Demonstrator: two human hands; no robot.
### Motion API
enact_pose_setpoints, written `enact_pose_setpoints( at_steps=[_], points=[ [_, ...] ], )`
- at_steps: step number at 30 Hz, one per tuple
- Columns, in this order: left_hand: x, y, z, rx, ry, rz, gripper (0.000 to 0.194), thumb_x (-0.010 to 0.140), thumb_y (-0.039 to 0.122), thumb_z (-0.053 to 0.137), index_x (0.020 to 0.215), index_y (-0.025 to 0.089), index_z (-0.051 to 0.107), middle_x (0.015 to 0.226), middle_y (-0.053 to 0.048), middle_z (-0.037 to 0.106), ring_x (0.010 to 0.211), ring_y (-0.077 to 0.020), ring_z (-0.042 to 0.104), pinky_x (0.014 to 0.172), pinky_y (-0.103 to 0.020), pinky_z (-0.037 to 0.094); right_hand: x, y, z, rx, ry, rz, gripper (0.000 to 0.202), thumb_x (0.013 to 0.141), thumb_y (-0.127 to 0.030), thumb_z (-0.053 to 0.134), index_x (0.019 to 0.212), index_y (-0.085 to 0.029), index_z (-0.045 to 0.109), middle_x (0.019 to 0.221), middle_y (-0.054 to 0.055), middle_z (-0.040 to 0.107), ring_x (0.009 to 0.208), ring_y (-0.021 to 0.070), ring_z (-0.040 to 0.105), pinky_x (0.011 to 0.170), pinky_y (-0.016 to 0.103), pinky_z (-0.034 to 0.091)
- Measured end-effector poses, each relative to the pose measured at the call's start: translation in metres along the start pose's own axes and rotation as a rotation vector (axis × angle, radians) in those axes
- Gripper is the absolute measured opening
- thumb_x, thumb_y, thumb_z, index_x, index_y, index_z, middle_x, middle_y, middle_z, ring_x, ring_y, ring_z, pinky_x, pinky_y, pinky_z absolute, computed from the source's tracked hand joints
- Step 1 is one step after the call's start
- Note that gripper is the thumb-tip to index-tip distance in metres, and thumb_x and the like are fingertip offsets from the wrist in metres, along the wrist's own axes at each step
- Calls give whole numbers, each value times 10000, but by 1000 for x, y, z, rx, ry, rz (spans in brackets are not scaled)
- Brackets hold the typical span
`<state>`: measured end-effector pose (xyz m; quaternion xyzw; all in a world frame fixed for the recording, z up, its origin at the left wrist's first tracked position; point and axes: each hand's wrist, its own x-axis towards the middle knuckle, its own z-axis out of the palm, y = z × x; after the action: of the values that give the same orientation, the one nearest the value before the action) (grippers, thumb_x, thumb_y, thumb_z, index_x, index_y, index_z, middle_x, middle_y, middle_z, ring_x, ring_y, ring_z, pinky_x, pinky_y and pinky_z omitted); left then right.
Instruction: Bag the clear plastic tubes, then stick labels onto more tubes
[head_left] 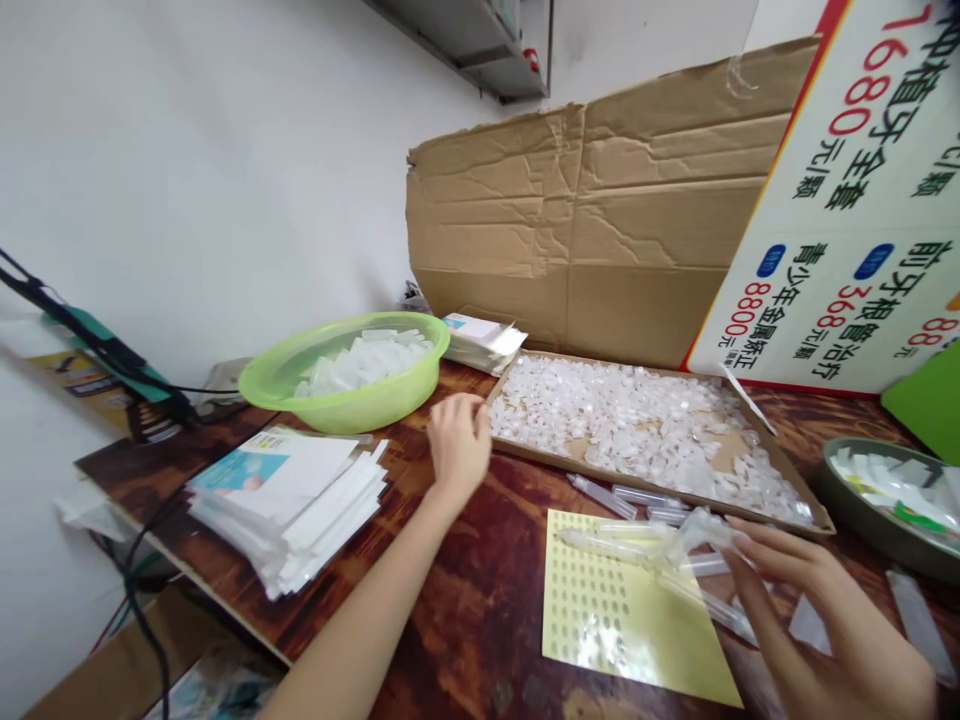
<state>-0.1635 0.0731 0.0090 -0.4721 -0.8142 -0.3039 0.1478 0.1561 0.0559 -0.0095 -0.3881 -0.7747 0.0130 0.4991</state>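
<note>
My left hand (459, 445) is at the near left corner of a shallow cardboard tray (750, 515) full of small clear plastic pieces (622, 410). Its fingers are curled, and whatever they may hold is hidden. My right hand (817, 600) pinches a blurred clear plastic piece (701, 535) above the right part of a yellow sticker sheet (645, 640). The sheet carries rows of small round dots. Clear plastic tubes (600, 495) lie between sheet and tray, and more lie across the sheet's upper part, close to my right fingertips.
A green basin (360, 408) of translucent pieces stands at the back left, with stacked cards and white slips (300, 500) before it. More cards (484, 345) lie behind. A dark bowl (892, 515) stands right. Cardboard (570, 220) and a printed sign (825, 250) rise behind.
</note>
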Motion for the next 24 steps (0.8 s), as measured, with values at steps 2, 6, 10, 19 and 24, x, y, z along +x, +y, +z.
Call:
enact_pose_setpoints(
  at_steps=[2,6,10,19,24],
  points=[
    [14,-26,6,96,59,-200,321,905,303,354,1024,93,566,1086,-188,542,1067,-318,460,920,-447,358,2,12,4,-138,-96,-128,185,872,-313,486,937,-188,607,987,80,655,879,221,611,786,352,460],
    [19,-62,14,222,53,-417,366,869,333,401,1039,39,539,1153,-275,456,1163,-422,363,912,-553,318,-4,27,19,-265,-310,-236,241,884,-335,426,928,-206,625,1061,94,643,982,283,566,809,433,422],
    [16,-76,17,268,-26,-571,446,865,354,405,1171,32,441,1287,-322,334,1217,-422,350,887,-541,358,-10,25,25,-224,-402,-229,217,861,-341,480,959,-211,624,1108,104,618,1024,280,543,846,431,408],
    [19,-66,2,317,-347,-543,476,902,332,337,1232,-1,419,1306,-361,350,1131,-417,491,874,-516,408,-6,21,22,-126,-431,-354,139,823,-295,572,940,-228,609,955,48,646,915,219,560,771,339,395],
    [1,-20,-2,305,-577,-161,299,855,168,423,1091,72,578,1163,-243,559,1080,-332,554,877,-402,447,-9,-6,21,-16,-519,-211,136,891,-250,467,889,-199,593,855,67,608,815,213,537,715,343,392]
  ],
)
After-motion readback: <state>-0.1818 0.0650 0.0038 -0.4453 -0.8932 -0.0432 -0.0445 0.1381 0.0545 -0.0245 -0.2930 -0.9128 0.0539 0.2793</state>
